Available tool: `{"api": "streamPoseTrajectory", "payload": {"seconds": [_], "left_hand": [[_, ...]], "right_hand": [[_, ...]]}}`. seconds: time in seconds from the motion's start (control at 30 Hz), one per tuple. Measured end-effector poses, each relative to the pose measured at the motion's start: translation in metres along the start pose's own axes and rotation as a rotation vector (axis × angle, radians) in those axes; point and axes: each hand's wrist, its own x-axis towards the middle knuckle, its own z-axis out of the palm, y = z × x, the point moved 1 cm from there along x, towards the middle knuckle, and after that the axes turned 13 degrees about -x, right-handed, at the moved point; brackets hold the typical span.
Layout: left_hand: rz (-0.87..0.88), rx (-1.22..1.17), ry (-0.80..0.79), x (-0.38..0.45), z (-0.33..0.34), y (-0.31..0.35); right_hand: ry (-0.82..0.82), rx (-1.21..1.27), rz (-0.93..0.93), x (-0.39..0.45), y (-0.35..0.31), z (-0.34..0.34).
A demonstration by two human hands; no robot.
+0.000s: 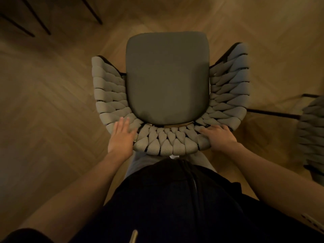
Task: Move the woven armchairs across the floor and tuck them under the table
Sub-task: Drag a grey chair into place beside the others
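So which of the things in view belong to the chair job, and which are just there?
Part of the job:
- woven armchair, seen from behind and above
- left hand, flat on its back rim
- right hand, fingers curled over the rim
- second woven armchair, at right edge

Just there:
- wooden floor
- dark thin legs, top left

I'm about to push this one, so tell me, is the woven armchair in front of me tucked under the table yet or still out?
Out. The woven armchair stands on open wooden floor, its whole seat cushion uncovered, no tabletop over it.
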Motion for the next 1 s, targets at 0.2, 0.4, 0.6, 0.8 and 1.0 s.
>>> {"api": "streamPoseTrajectory", "payload": {"seconds": [0.2,0.4,0.6,0.8,1.0], "left_hand": [[-0.641,-1.263,0.39,-0.035,0.017,0.006],[-0.834,-2.124,0.227,-0.016,0.028,0.016],[-0.879,-1.992,0.314,-0.005,0.024,0.017],[-0.842,-1.997,0.34,0.016,0.004,0.009],[-0.831,-2.044,0.346,0.056,-0.037,-0.01]], "right_hand": [[0.448,0.568,0.278,-0.044,0.007,0.019],[0.141,1.667,0.921,-0.022,-0.011,0.036],[0.14,1.844,0.95,0.004,-0.019,0.039],[0.166,1.753,0.949,0.021,-0.008,0.009],[0.126,1.654,0.935,0.061,0.015,-0.048]]}}
